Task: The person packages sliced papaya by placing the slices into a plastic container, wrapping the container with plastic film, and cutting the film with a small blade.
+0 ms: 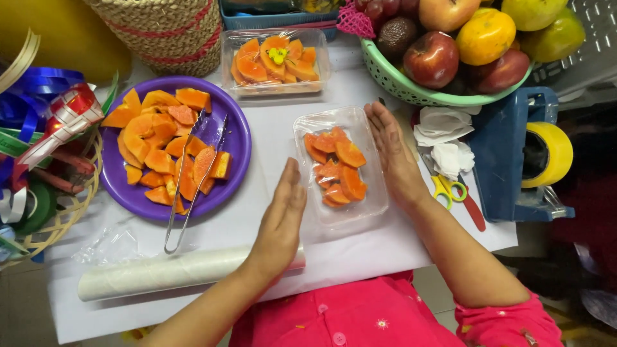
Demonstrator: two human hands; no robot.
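A clear plastic tray [366, 209] with several orange papaya pieces [335, 169] lies on the white table, covered with cling film. My left hand [281, 215] stands flat on edge against the tray's left side, fingers together. My right hand [395, 154] presses flat along the tray's right side. Neither hand grips anything. A roll of cling film [160, 273] lies near the table's front edge, under my left wrist.
A purple plate [238, 138] of papaya pieces with metal tongs [189, 186] sits at left. A wrapped papaya tray [276, 61] stands behind. A green fruit basket [398, 83], scissors [450, 189], a tape dispenser [520, 154], ribbons [45, 122] surround.
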